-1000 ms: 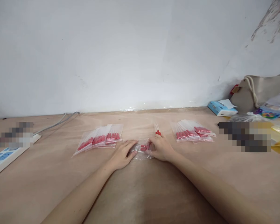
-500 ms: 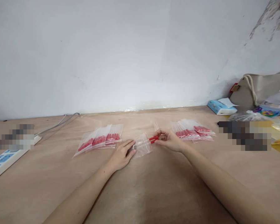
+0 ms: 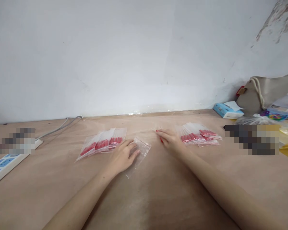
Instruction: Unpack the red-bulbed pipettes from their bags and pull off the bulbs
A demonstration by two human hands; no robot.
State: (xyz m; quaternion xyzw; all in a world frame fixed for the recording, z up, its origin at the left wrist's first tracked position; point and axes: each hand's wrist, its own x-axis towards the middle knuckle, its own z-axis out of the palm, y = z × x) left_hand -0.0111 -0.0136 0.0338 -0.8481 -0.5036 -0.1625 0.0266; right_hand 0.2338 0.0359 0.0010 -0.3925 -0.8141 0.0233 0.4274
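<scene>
My left hand (image 3: 125, 155) is closed on a clear plastic zip bag (image 3: 143, 150), the bag slanting out past the thumb and fingertips. Across a small gap, my right hand (image 3: 171, 141) is low over the table with its fingers together. Bits of a red-ended stick (image 3: 161, 140) show at its fingertips; most of it is hidden by the hand. Left of my left hand lie overlapping zip bags (image 3: 102, 143) with red pieces inside. A similar group of filled bags (image 3: 192, 137) lies just beyond my right hand.
A white and blue power strip (image 3: 4, 164) lies at the left edge, with a grey cable (image 3: 60, 128) running to the wall. To the far right are a blue tissue pack (image 3: 227, 110), a grey bag (image 3: 273, 94) and plastic bags. Blurred patches hide objects on both sides.
The red-ended sticks that my right hand held at the clear bag's mouth have left it. My right hand has lowered slightly rightward; the clear bag has turned and shifted toward my left hand.
</scene>
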